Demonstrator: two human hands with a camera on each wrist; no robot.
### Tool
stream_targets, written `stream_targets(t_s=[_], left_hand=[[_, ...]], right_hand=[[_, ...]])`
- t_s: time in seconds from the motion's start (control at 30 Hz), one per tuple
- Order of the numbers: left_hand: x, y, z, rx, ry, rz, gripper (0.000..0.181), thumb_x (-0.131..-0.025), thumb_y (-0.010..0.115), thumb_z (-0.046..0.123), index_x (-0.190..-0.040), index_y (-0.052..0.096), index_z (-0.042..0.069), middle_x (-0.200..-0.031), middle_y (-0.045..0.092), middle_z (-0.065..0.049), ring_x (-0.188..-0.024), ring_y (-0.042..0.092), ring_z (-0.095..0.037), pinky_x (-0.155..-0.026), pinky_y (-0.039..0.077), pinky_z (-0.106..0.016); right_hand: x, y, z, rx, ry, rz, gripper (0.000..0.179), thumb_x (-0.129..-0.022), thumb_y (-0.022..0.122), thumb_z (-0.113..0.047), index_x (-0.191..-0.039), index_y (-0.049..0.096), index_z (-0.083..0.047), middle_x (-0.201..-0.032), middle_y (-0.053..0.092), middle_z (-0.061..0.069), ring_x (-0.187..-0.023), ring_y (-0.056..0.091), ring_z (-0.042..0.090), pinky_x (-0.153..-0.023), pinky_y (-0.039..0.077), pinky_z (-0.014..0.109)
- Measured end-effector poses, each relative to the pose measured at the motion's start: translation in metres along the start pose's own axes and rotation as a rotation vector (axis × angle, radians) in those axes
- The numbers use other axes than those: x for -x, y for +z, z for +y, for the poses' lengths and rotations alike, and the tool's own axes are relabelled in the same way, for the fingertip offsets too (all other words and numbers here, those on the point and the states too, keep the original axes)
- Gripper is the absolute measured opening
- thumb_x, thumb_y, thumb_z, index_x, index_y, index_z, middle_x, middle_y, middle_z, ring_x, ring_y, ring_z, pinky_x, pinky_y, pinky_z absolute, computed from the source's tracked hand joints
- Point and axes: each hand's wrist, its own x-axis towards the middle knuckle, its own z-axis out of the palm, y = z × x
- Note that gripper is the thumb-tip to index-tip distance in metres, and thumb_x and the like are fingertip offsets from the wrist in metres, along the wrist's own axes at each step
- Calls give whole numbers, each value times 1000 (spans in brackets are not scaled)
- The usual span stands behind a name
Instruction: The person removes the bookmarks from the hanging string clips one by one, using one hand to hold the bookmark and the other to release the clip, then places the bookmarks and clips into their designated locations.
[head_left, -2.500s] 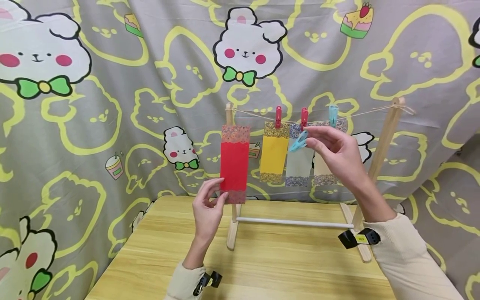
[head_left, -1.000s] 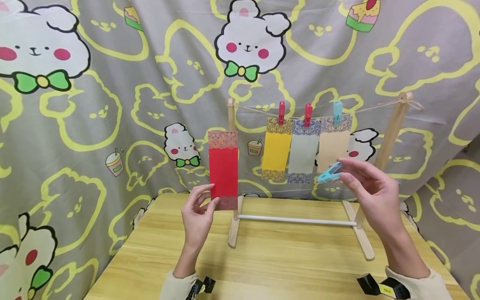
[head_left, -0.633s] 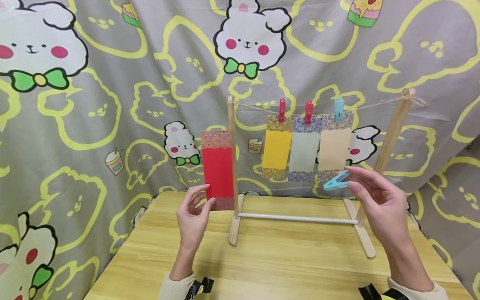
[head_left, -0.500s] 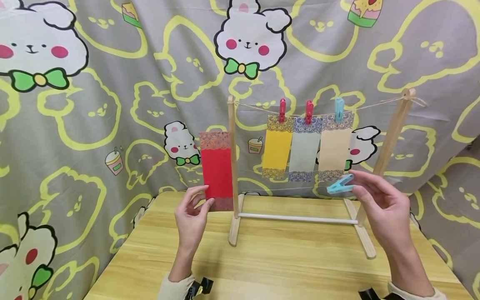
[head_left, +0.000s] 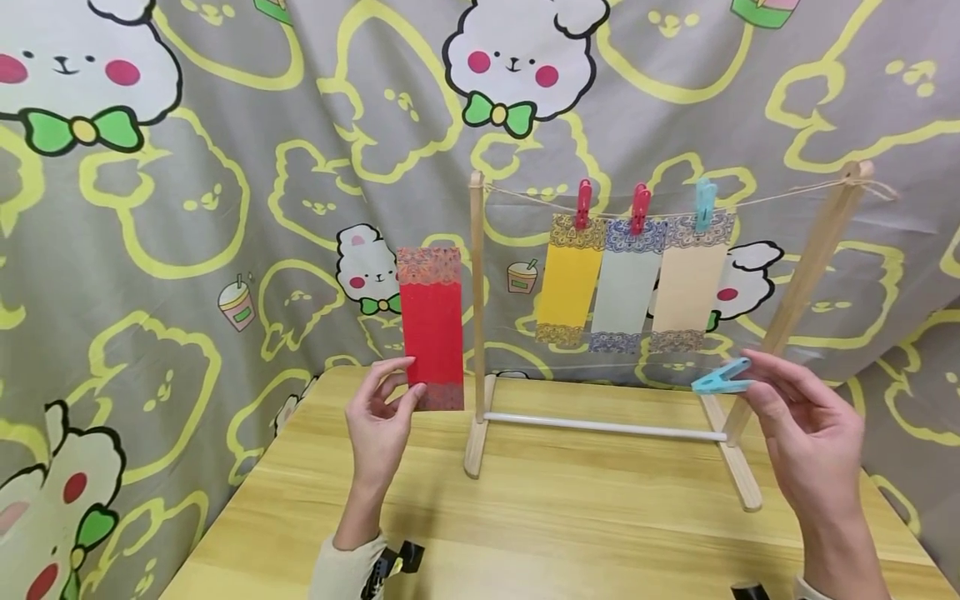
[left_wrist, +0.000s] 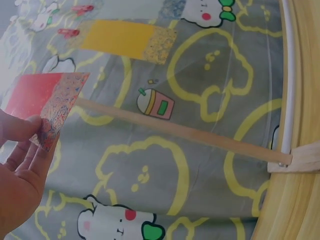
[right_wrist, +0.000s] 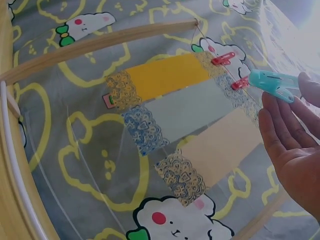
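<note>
My left hand [head_left: 381,417] pinches a red paper strip [head_left: 432,329] with patterned ends near its lower left edge, upright and left of the rack's left post. Between thumb and fingers, my right hand [head_left: 813,425] holds a light blue clothespin [head_left: 722,377], low in front of the rack's right side. On the string hang a yellow strip [head_left: 570,283], a pale grey-green strip [head_left: 624,287] and a beige strip [head_left: 692,287]. Red clothespins [head_left: 584,204] clip the first two; another blue clothespin [head_left: 705,204] clips the beige one. In the right wrist view, the held clothespin [right_wrist: 272,82] points away from the palm.
The wooden rack has a left post [head_left: 478,292], a right post [head_left: 813,258], and a white bar [head_left: 600,425] low between them. It stands on a wood-grain table [head_left: 562,517]. A grey patterned curtain [head_left: 300,200] hangs close behind.
My right hand has drawn back from the hanging strips, down and to the right, still holding the clothespin. My left hand has shifted left with the red strip. The view has tilted down.
</note>
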Motion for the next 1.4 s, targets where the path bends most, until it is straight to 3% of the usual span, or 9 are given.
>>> stream_targets(t_s=[0.2, 0.4, 0.67, 1.1, 1.4], left_hand=[[-1, -3, -1, 7, -3, -2, 40, -83, 73, -20, -121, 66, -8, -113, 63, -25, -92, 71, -20, -69, 61, -25], [-2, -8, -4, 6, -8, -10, 41, -83, 73, -20, -122, 66, -8, -115, 63, -25, -93, 70, -20, -71, 61, -26], [-2, -8, -6, 8, -47, -17, 41, -83, 73, -20, -122, 65, -9, -116, 63, -25, -92, 70, -20, -73, 62, -29], [-2, -17, -20, 57, -69, -4, 38, -84, 72, -20, -120, 63, -15, -116, 62, -26, -90, 69, -19, -71, 61, -24], [0, -23, -29, -2, -147, -1, 39, -83, 71, -22, -119, 66, -10, -119, 63, -23, -88, 69, -24, -70, 61, -26]], right_hand=[[1, -8, -2, -23, 13, 37, 33, -92, 43, 31, -125, 46, 34, -113, 69, 31, -104, 70, 30, -94, 55, 33], [0, -13, -1, -114, 17, 53, 34, -93, 39, 32, -126, 43, 35, -112, 67, 34, -103, 70, 34, -96, 55, 38], [2, -24, -6, -152, 21, 103, 34, -93, 40, 30, -127, 42, 35, -114, 66, 36, -101, 71, 37, -95, 55, 40], [3, -39, -7, -99, 42, 145, 33, -94, 42, 29, -126, 44, 34, -109, 68, 34, -97, 73, 34, -93, 55, 39], [5, -45, -9, -18, 75, 205, 31, -95, 44, 26, -126, 47, 32, -107, 70, 28, -93, 73, 30, -91, 57, 36]])
